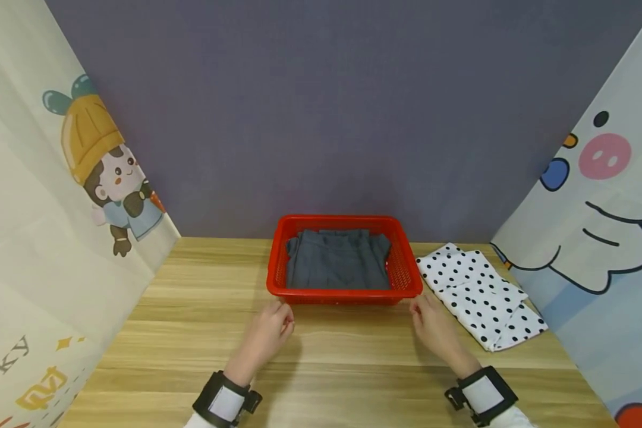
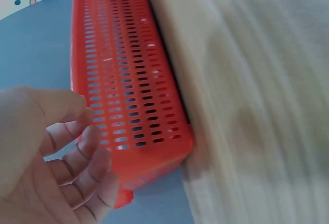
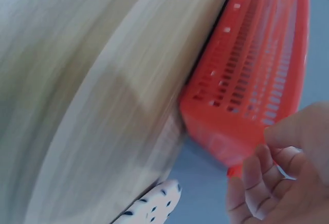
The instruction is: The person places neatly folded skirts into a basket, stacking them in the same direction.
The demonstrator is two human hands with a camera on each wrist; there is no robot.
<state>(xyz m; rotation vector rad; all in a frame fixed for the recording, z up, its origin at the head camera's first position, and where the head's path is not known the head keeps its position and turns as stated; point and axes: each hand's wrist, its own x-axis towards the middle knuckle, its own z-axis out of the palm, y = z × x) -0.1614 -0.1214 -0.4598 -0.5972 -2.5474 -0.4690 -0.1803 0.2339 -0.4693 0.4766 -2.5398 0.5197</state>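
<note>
Curls left hand (image 1: 267,331) and right hand (image 1: 436,330) loosely with fingers half bent, gripping nothing in either. Has both at front corners of red basket (image 1: 348,295); can't tell whether touching. Find basket on wooden table (image 1: 348,362), left of dotted cloth (image 1: 481,297), with folded grey cloth (image 1: 338,261) inside.

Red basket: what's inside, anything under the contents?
A dark gray cloth lies in the red basket. It covers most of the basket's bottom, so whatever may be underneath can't be seen.
</note>
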